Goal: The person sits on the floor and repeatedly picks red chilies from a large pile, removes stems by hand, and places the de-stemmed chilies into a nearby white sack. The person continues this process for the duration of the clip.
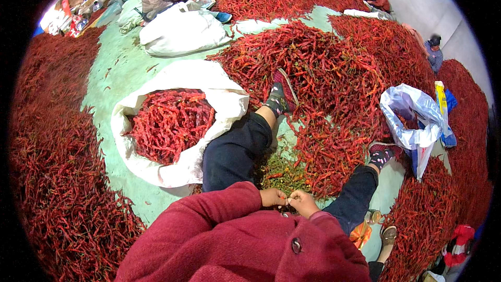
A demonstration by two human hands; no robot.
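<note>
My left hand [273, 197] and my right hand [303, 203] meet fingertip to fingertip in front of my dark red coat. Between the left fingers a bit of red chilli pepper [280, 206] shows, mostly hidden. The right thumb and forefinger pinch at its end, close against the left fingertips. Just beyond my hands, between my legs, lies a heap of greenish chilli stems [285, 176]. A spread of red dried chillies [332, 160] reaches from there up to a large chilli pile [305, 58] around my left foot.
An open white sack [129, 152] full of chillies stands beside my left leg. By my right foot is a white-and-blue plastic bag [420, 137]. A jar [373, 216] sits beside my right leg. Other people sit among further piles; a closed white sack [184, 33] lies ahead.
</note>
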